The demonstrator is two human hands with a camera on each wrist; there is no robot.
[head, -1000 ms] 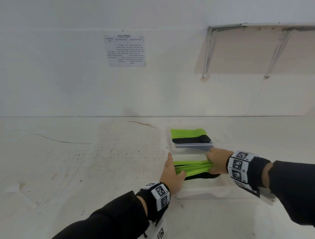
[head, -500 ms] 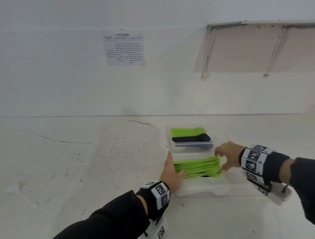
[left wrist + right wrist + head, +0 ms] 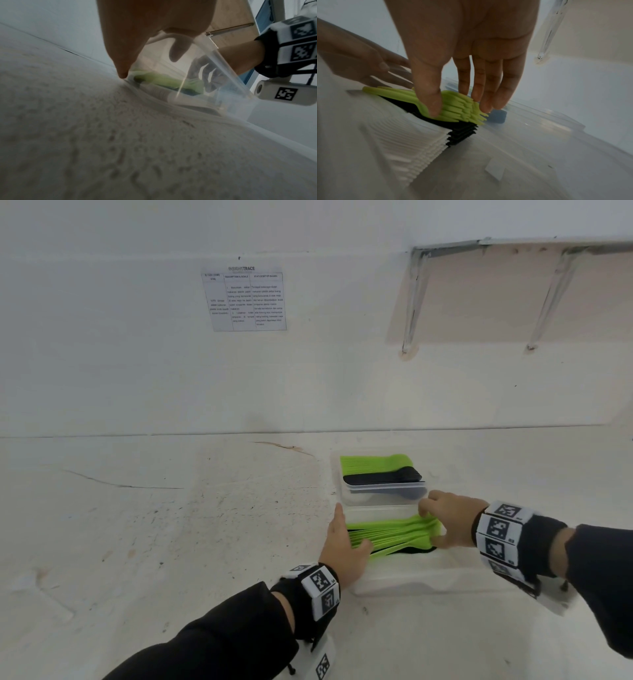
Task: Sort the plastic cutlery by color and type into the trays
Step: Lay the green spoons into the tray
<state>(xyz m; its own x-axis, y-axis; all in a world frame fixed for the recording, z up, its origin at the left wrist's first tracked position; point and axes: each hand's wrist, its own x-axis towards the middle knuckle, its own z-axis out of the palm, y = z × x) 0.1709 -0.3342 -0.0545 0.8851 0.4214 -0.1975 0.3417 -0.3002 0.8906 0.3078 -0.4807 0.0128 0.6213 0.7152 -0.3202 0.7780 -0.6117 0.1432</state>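
Two clear trays stand on the white table. The near tray (image 3: pixel 394 589) holds green forks (image 3: pixel 394 534) beside black forks (image 3: pixel 460 134) and white forks (image 3: pixel 402 142). My left hand (image 3: pixel 344 534) lies with straight fingers along the tray's left wall, thumb over the green handle ends. My right hand (image 3: pixel 433 525) touches the green fork heads (image 3: pixel 453 112) with thumb and straight fingertips. The far tray (image 3: pixel 376 498) carries a green stack (image 3: pixel 373 462) and a black stack (image 3: pixel 380 475) of cutlery.
The table (image 3: pixel 154 542) runs wide to the left of the trays, up to the white wall. A printed sheet (image 3: pixel 245 299) hangs on that wall. Metal shelf brackets (image 3: pixel 414 299) sit high at the right.
My right hand let go of the green forks and drew off to the right. It is now back on the fork heads. The left hand stayed put.
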